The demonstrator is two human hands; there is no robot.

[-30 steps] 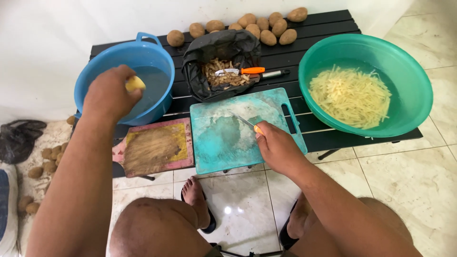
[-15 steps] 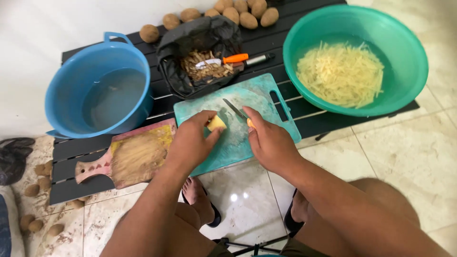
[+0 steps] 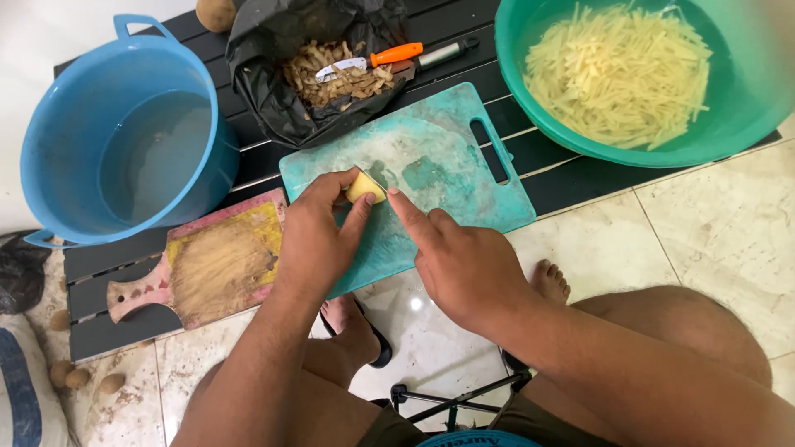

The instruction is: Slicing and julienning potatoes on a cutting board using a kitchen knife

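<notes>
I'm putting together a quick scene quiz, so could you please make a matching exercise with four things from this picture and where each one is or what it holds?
Things:
1. blue bucket
2. green basin
3. black bag
4. peeled potato piece

States or places:
A. holds peelings and an orange-handled peeler
B. holds water
C. held by the left hand on the teal cutting board
D. holds pale potato strips

Pairs: 1-B, 2-D, 3-A, 4-C
</notes>
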